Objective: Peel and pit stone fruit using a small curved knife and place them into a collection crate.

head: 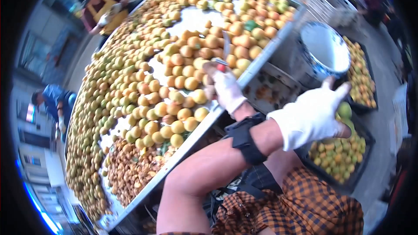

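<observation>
My right hand [227, 88], in a white glove with darkened fingertips, holds a small knife [221, 68] with a red handle part at the table's near edge. A curved blade shape shows above it among yellow-orange fruits, apparently apricots [184, 114]. My left arm crosses over the right one. My left hand [310, 116], also white-gloved, is out to the right with its fingers spread. Green fruits [344, 110] show between its fingers and thumb, above a dark crate of fruit [336, 160]; whether they are gripped or loose cannot be told.
A pile of brownish fruit pieces [134, 166] lies on the metal-edged table [196, 124]. Right of it stand a blue-and-white bucket [325, 47], another fruit crate [361, 71] and a pale plastic crate [329, 3]. Two people [107, 9] [55, 101] stand across the table; others are at upper right.
</observation>
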A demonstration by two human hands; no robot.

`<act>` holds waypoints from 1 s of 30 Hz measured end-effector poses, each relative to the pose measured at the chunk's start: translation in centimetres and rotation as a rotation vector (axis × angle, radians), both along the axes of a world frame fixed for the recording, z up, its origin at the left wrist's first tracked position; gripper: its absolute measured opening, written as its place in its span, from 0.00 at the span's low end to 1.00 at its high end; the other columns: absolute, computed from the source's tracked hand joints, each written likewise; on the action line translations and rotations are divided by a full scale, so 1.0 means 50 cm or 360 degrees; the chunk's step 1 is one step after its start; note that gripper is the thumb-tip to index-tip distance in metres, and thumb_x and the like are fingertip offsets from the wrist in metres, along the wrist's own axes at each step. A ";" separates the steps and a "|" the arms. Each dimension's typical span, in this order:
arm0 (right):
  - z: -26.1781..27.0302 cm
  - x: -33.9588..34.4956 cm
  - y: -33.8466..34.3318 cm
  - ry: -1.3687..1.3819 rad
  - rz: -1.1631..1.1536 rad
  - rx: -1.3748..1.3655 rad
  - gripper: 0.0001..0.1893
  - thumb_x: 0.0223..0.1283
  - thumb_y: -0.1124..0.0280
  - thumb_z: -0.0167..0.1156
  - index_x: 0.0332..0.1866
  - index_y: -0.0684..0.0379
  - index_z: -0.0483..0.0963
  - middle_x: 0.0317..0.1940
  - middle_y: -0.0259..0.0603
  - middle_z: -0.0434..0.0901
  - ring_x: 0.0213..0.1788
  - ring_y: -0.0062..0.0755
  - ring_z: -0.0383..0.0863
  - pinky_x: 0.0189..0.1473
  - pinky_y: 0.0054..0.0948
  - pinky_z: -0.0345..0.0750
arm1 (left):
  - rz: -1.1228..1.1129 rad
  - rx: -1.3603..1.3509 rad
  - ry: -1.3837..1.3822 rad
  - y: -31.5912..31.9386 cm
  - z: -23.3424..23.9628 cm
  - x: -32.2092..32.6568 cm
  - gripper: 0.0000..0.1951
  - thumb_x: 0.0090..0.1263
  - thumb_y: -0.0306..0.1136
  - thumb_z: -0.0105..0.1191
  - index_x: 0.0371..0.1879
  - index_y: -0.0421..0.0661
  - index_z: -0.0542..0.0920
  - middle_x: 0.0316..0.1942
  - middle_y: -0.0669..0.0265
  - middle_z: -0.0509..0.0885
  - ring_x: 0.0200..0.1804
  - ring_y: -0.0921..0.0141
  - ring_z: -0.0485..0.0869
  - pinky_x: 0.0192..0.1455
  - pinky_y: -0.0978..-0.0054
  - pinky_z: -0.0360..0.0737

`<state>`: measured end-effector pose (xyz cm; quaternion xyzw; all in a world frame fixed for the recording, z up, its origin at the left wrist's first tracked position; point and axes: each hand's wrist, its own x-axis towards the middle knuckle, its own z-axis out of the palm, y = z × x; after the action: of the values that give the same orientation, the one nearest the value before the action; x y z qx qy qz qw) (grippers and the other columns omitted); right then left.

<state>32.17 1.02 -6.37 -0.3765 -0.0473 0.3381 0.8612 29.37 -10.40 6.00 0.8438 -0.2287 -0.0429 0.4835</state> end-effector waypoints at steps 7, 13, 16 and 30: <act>-0.019 -0.028 0.015 -0.0025 -0.0183 -0.0005 0.10 0.69 0.63 0.56 0.49 0.56 0.73 0.18 0.23 0.63 0.13 0.12 0.58 0.15 0.21 0.55 | 0.1054 -0.0142 0.0127 0.345 0.025 -0.053 0.12 0.65 0.24 0.56 0.46 0.38 0.82 0.38 0.66 0.86 0.42 0.78 0.81 0.48 0.80 0.78; 0.040 -0.015 -0.005 0.0137 0.0109 0.0236 0.10 0.68 0.66 0.57 0.47 0.59 0.74 0.16 0.26 0.59 0.11 0.16 0.55 0.13 0.23 0.58 | 0.1997 0.0297 0.0019 0.722 -0.098 -0.045 0.11 0.67 0.31 0.56 0.46 0.44 0.84 0.30 0.72 0.84 0.29 0.79 0.79 0.31 0.80 0.76; 0.039 -0.008 -0.013 0.0181 0.0133 0.0303 0.11 0.69 0.67 0.56 0.49 0.60 0.73 0.17 0.27 0.60 0.11 0.18 0.55 0.13 0.24 0.59 | 0.2023 0.0512 0.0026 0.808 -0.147 0.013 0.13 0.62 0.28 0.51 0.43 0.46 0.85 0.38 0.57 0.87 0.42 0.62 0.85 0.47 0.71 0.79; 0.035 -0.017 0.000 0.0107 0.0144 0.0204 0.14 0.67 0.66 0.58 0.51 0.63 0.73 0.14 0.28 0.58 0.08 0.17 0.53 0.10 0.22 0.54 | 0.2100 0.0670 0.0257 0.995 -0.154 -0.086 0.12 0.63 0.30 0.51 0.42 0.44 0.85 0.34 0.63 0.84 0.37 0.70 0.81 0.42 0.75 0.77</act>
<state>31.32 1.02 -4.63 -0.3065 -0.0569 0.3855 0.8684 25.08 39.36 -1.69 0.8764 0.3816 0.1537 0.2504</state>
